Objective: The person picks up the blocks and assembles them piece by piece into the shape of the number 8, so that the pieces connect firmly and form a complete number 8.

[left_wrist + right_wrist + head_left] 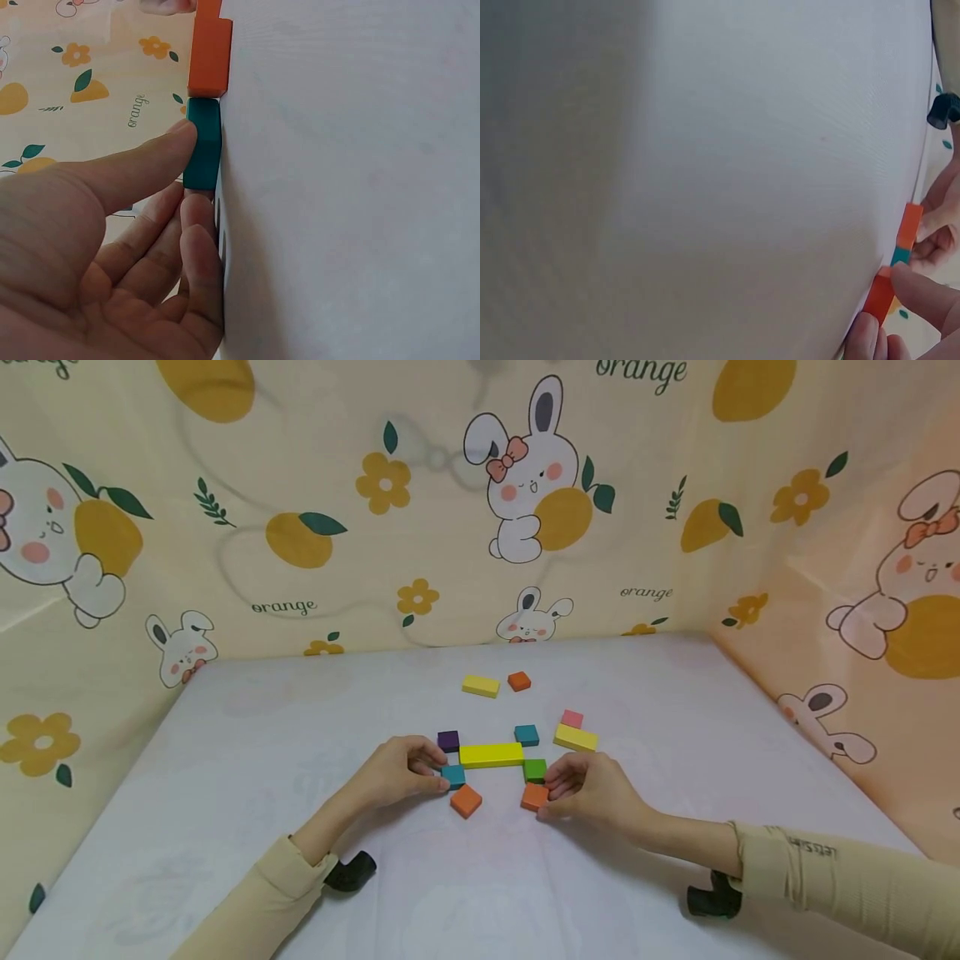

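Observation:
My left hand [393, 768] pinches a teal block [202, 146] between thumb and fingers, low on the white table. An orange block [467, 802], turned cornerwise, lies just in front of that teal block. On the other side, my right hand [600, 789] grips another orange block [880, 296] by thumb and fingertips. This one sits in front of a green block [535, 770]. Between the hands lies a long yellow block [491, 755]. A purple block [447, 742] is at its back left corner and a second teal block [527, 735] at its back right.
A pink block [572, 718] and a yellow block [576, 737] lie together beyond my right hand. Farther back are another yellow block [480, 685] and a small orange block [519, 681]. A patterned cloth [450, 543] hangs behind the white table [300, 710].

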Demonstrator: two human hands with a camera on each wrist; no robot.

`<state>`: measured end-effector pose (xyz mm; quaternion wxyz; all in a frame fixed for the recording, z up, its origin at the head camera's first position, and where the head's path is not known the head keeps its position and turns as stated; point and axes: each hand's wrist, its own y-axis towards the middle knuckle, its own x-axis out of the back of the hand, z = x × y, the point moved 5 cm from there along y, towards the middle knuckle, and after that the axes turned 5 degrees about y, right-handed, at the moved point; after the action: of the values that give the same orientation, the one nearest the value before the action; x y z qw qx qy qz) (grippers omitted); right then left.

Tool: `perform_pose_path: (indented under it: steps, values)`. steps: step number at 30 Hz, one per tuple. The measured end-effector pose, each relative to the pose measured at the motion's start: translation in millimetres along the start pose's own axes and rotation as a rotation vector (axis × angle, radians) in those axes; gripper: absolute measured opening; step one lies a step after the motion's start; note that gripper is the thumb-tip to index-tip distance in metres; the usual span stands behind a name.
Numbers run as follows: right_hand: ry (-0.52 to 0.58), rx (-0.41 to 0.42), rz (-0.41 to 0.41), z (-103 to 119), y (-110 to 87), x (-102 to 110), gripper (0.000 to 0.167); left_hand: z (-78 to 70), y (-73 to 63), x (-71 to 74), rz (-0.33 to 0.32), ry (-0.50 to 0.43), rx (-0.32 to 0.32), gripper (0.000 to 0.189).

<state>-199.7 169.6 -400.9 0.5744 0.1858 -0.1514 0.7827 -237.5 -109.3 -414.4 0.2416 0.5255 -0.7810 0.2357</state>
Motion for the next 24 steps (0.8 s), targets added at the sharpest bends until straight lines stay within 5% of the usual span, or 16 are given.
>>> perform_pose_path:
  steps: [24]
  values:
    - [-0.043, -0.022, -0.051, -2.7, 2.6, -4.7, 0.039, 0.3, 0.1, -0.7, -0.003, 0.004, 0.001, 0.028]
